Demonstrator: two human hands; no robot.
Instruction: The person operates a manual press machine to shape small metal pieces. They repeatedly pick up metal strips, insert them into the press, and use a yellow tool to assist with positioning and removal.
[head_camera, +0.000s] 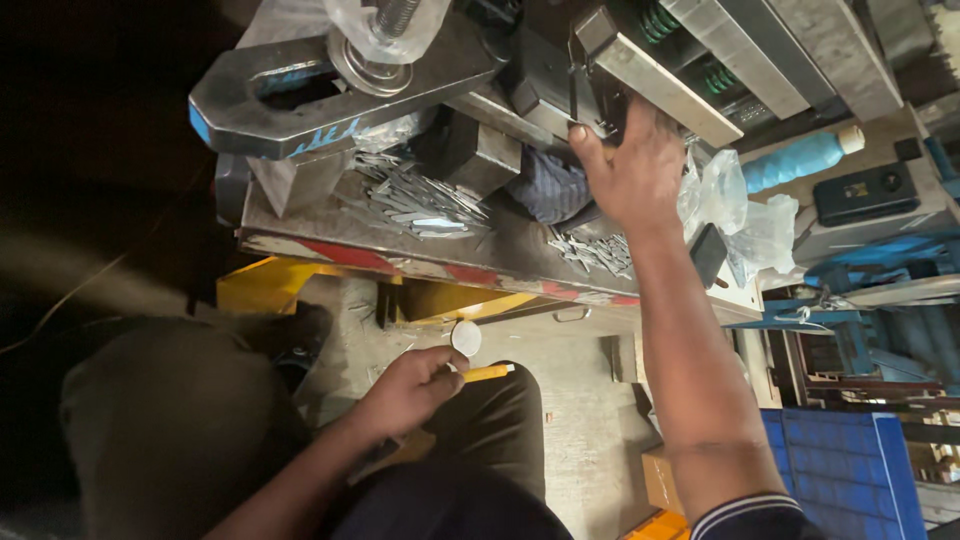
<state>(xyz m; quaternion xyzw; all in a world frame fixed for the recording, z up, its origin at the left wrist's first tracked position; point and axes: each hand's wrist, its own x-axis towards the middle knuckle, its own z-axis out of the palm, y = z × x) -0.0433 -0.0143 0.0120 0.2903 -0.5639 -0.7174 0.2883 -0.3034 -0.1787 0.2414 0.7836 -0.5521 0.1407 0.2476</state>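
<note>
Overhead, right hand (635, 165) spread against grey metal press block (655, 75), upper centre; fingertips hidden behind it. Left hand (410, 390), lower centre, pinches small round silvery disc (466, 338); yellow-handled tool (487, 373) just beside it, partly hidden. Crumpled clear plastic bag (740, 205) right of wrist. Blue thread cone (800, 158) upper right. Red-white striped edge strip (400, 262) on machine table. Left of frame dark, unreadable.

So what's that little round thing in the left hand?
The disc is small, flat, round and pale, with a dull metallic look. It stands on edge, pinched at its lower rim by the fingers of the left hand. It hangs over the floor, just below the machine table. No markings can be made out.
</note>
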